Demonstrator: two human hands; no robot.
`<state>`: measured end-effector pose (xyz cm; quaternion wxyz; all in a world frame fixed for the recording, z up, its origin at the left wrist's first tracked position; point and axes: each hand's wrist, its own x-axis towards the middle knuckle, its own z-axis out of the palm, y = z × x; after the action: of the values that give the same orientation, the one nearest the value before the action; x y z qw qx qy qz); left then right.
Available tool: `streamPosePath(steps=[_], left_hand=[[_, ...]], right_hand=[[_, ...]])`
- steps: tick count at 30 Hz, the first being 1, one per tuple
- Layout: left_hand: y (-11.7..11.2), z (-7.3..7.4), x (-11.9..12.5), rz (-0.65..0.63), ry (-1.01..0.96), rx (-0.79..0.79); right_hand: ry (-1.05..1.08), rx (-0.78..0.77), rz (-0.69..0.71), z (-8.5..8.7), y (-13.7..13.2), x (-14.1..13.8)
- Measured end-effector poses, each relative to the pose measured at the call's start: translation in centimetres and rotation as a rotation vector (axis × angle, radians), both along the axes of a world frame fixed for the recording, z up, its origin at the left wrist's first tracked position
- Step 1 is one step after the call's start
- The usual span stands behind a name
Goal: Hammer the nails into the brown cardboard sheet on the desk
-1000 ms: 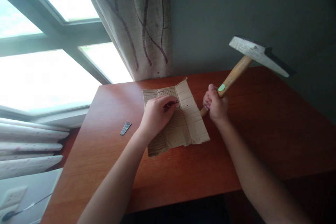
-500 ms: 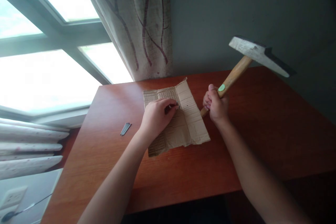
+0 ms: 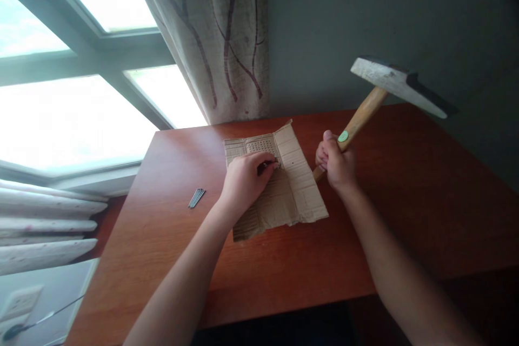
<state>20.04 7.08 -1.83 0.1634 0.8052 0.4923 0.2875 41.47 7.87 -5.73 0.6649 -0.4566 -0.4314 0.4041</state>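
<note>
My right hand (image 3: 337,165) is wrapped round the wooden handle of a hammer (image 3: 367,110), near its lower end, where a pale green sticker shows. The steel head is raised above the table, to the right of a creased piece of cardboard (image 3: 305,186). My left hand (image 3: 248,178) rests over this cardboard, thumb and forefinger pinched on a nail that the fingertips mostly hide. Rows of small dark holes (image 3: 261,145) mark the cardboard just beyond those fingers. A little bunch of nails (image 3: 197,198) lies on the table left of my left hand.
The reddish-brown wooden table (image 3: 162,248) stands against a grey wall (image 3: 344,21). A patterned curtain (image 3: 227,38) hangs behind it, beside a bright window (image 3: 57,124) on the left. At the lower left are a wall socket (image 3: 20,303) and a cable.
The view has shifted slightly, so the table and cardboard appear a little further right. Both hands keep nearly the same pose, with the hammer still raised.
</note>
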Motion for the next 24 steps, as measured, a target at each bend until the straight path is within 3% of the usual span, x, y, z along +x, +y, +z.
streamPosePath(steps=[3, 8, 16, 24], left_hand=[[0.0, 0.0, 0.1, 0.002, -0.007, 0.001], [0.1, -0.2, 0.1, -0.005, -0.014, -0.008], [0.0, -0.1, 0.2, -0.023, -0.031, -0.037], [0.2, -0.2, 0.3, -0.020, -0.016, -0.089]], right_hand=[[-0.068, -0.029, 0.050, 0.5, -0.2, 0.7], [-0.275, -0.033, -0.021, 1.9, -1.7, 2.9], [-0.900, -0.166, 0.166, 5.5, -5.6, 7.4], [-1.268, -0.256, 0.343, 10.1, -6.5, 6.7]])
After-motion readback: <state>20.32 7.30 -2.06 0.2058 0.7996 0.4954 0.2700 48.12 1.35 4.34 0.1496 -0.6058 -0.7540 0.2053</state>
